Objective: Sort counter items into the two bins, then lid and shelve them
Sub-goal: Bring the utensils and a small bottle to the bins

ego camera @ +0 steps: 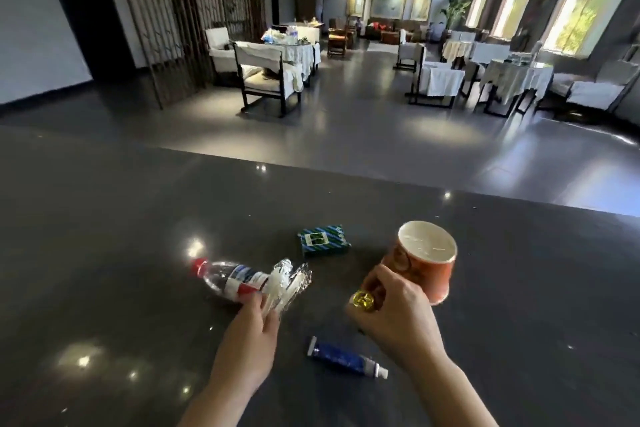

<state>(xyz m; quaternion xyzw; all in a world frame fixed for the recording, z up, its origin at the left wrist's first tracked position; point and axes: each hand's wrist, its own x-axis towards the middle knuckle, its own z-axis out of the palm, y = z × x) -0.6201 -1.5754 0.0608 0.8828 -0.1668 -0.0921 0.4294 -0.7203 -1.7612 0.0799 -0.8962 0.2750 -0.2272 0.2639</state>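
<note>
1. Nearest the camera, the small blue squeeze tube with a white cap [347,357] lies flat on the dark polished stone counter [104,236], between the two forearms and touching neither hand.
2. Left hand [254,322]: its fingers are closed on the base end of the clear plastic water bottle with a red cap and red-and-white label [228,277], together with a crumpled clear plastic wrapper [289,279]. Holding both at once looks like gathering like rubbish for one bin.
3. Right hand [394,308]: the fingers pinch the orange paper cup with a white inside [427,262] by its lower wall, tilted so the mouth faces the camera. A small crumpled gold foil piece [363,300] sits against the same hand; whether it is tucked under a finger I cannot tell.
4. Beyond both hands, the green-and-blue striped flat packet [323,239] rests untouched on the counter.
5. Neither bin nor any lid shows here, so sorting seems at its collecting stage.
6. Nothing blocks either hand; the packet and tube remain to be picked up.
</note>
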